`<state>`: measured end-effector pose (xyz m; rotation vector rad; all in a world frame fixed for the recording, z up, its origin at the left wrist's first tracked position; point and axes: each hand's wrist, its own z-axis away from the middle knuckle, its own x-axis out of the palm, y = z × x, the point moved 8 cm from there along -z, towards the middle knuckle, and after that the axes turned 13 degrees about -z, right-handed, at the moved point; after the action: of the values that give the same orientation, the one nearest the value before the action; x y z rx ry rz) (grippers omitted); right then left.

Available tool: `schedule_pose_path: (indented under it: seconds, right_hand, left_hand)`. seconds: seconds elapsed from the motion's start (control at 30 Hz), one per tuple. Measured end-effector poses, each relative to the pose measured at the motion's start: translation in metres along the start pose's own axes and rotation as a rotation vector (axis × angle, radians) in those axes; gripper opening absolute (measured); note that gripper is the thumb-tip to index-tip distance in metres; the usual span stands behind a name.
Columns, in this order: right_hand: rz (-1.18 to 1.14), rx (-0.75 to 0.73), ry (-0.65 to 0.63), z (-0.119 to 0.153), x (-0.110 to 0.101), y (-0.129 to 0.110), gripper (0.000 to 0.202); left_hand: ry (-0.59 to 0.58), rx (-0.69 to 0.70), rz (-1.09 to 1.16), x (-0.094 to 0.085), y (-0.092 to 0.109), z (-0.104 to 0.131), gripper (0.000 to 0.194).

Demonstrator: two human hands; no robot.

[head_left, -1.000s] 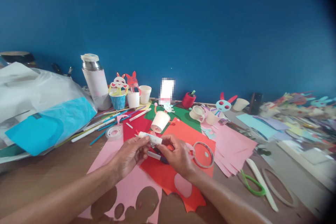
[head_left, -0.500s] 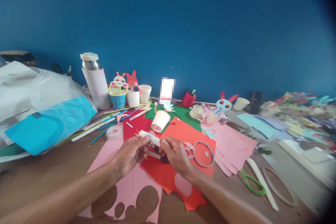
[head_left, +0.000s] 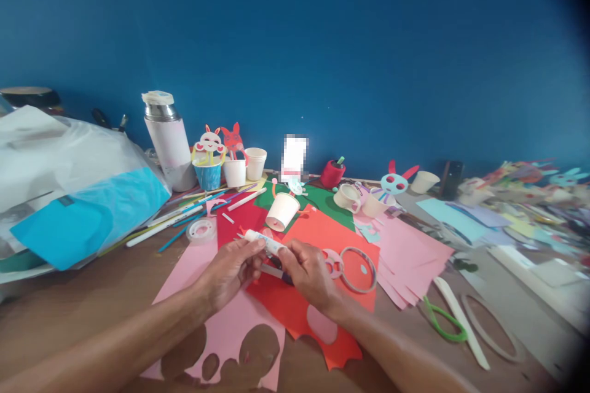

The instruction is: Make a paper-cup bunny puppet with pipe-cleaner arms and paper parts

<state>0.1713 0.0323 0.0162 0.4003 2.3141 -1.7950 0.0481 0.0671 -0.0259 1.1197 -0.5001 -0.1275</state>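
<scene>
My left hand [head_left: 234, 269] is closed on one end of a small white tube of glue [head_left: 263, 241], thumb on top. My right hand [head_left: 308, 270] grips the other end, its fingers curled round it. A bit of red shows at the tube's left end. Below the tube lies a pale strip with a dark end, mostly hidden by my hands. Just beyond stands a tilted white paper cup [head_left: 282, 211] with thin paper arms. Under my hands are red-orange paper [head_left: 276, 304] and pink paper [head_left: 230, 319] with cut-out holes.
A roll of clear tape [head_left: 201, 231], several pencils and a flask [head_left: 168, 144] stand or lie at left, beside a plastic bag [head_left: 87, 159]. Paper cups with bunny faces [head_left: 395, 183] stand at the back. A ring [head_left: 358, 270], pink sheets [head_left: 408, 252] and a green pipe cleaner [head_left: 445, 322] lie right.
</scene>
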Motion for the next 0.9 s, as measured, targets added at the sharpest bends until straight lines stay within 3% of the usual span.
schedule_pose_path:
  seconds: [0.3, 0.4, 0.5, 0.57, 0.7, 0.9]
  right_hand:
    - [-0.287, 0.189, -0.055, 0.000, 0.010, 0.022, 0.051]
    - [-0.331, 0.158, -0.042, -0.001, 0.009, 0.019, 0.045]
    - [-0.357, 0.102, -0.002, -0.003, 0.008, 0.013, 0.023]
    - [-0.380, 0.085, 0.026, -0.003, 0.008, 0.012, 0.032]
    - [-0.421, 0.037, 0.082, -0.005, 0.003, 0.010, 0.021]
    - [-0.611, -0.014, 0.264, -0.009, -0.025, 0.006, 0.018]
  left_hand:
    - [-0.041, 0.014, -0.021, 0.000, -0.005, -0.004, 0.020]
    - [-0.020, -0.005, -0.002, 0.000, -0.005, -0.003, 0.017]
    - [-0.014, -0.026, 0.021, 0.000, -0.006, -0.002, 0.015]
    - [-0.024, -0.023, 0.018, 0.002, -0.005, -0.002, 0.016]
    - [-0.048, -0.019, 0.014, 0.009, 0.000, 0.003, 0.015]
    - [-0.104, -0.134, 0.077, 0.015, -0.001, 0.010, 0.019]
